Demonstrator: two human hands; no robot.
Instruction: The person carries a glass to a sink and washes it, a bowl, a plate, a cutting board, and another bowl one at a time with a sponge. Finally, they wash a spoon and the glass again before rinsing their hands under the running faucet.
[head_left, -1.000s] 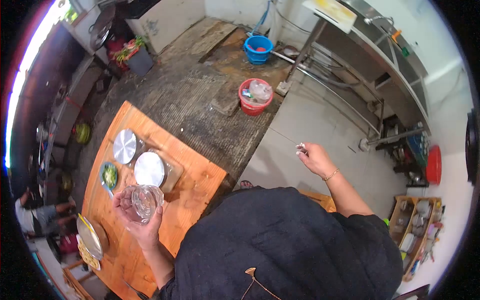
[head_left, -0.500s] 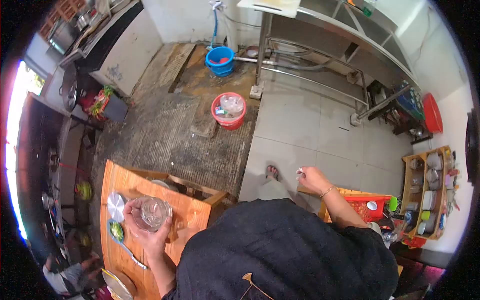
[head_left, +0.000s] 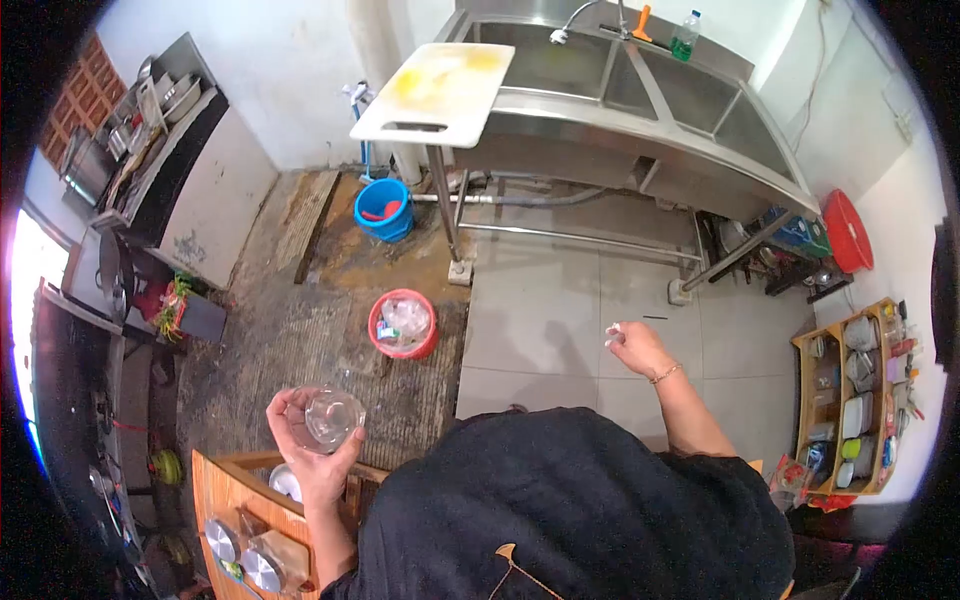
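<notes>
We're gripping the clear glass bowl [head_left: 334,418] in our left hand [head_left: 318,466], thumb pressing one side, fingers curling round the other. In the head view the bowl is showing against the rough floor [head_left: 270,360], between the wooden table [head_left: 222,492] and the red bucket [head_left: 425,346]. We're holding our right hand [head_left: 642,349] out over the tiled floor [head_left: 530,340], fingers bending inward, white patches showing at the tips; we're failing to make out whether it's pinching anything. Two metal-lidded jars [head_left: 264,572] are standing on the table
</notes>
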